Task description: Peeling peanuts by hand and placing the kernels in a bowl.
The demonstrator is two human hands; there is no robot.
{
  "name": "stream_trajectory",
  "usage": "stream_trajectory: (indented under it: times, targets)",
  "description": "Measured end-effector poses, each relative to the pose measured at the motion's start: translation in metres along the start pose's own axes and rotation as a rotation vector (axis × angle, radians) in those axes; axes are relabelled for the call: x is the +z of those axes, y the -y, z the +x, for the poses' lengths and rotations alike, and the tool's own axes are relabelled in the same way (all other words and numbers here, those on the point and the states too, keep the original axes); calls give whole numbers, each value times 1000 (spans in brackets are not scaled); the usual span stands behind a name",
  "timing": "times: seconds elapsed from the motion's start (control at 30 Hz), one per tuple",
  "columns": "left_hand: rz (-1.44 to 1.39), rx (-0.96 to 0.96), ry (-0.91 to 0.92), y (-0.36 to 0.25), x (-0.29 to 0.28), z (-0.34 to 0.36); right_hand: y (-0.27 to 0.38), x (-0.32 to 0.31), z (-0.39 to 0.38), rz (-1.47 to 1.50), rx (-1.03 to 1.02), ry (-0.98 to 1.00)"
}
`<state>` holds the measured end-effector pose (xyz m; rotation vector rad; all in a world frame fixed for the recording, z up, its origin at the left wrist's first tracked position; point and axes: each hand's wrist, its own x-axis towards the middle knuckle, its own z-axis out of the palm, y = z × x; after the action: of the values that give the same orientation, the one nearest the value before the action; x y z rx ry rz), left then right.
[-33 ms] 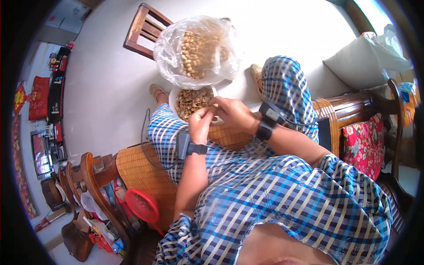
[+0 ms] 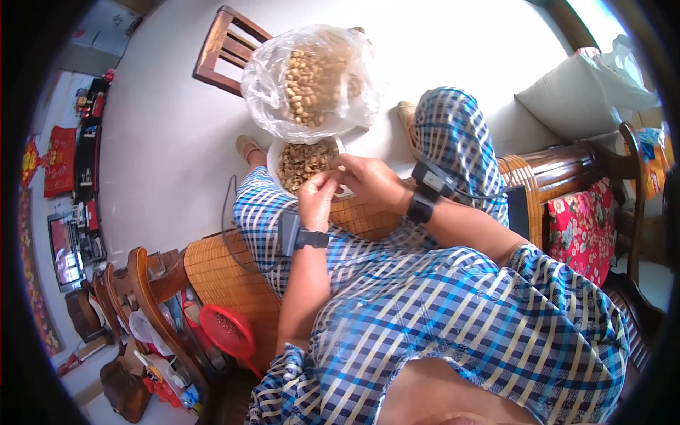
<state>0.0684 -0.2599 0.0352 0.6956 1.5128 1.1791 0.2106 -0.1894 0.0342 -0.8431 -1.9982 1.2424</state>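
My left hand (image 2: 318,200) and my right hand (image 2: 375,182) meet fingertip to fingertip over the near edge of a white bowl (image 2: 273,166). Both are closed in a pinch. Whatever sits between the fingers is too small and covered to make out. Broken peanut shells (image 2: 301,164) fill much of the bowl. Just beyond it stands an open clear plastic bag (image 2: 261,88) holding many unshelled peanuts (image 2: 303,78). A black strapped device is on each wrist.
Behind the bag is a wooden chair (image 2: 225,53). Bamboo matting (image 2: 230,273) covers the bench under me, with a red strainer (image 2: 227,331) at the left. A large white sack (image 2: 577,99) stands at the far right, and a red floral cushion (image 2: 582,230) lies on the bench.
The whole view has shifted slightly, so bag, bowl and hands sit a little further left. Both hands keep the same pinch together above the bowl's edge.
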Motion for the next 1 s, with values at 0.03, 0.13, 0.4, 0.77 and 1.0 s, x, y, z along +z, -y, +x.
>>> stream_trajectory:
  times: [0.03,0.13,0.4,0.77,1.0]
  targets:
    - [-65,-13,-31,0,4,2,-2,-4,1,11,-6,31]
    - [-165,-122,12,8,2,7,-7,-13,1,61,-24,84]
    - [-253,-135,34,23,25,21,-42,-28,-7,234,100,197]
    - [-348,-196,59,45,54,33,-65,-44,-15,512,315,134]
    - [-441,-229,126,46,44,36,-59,-42,-16,776,442,107]
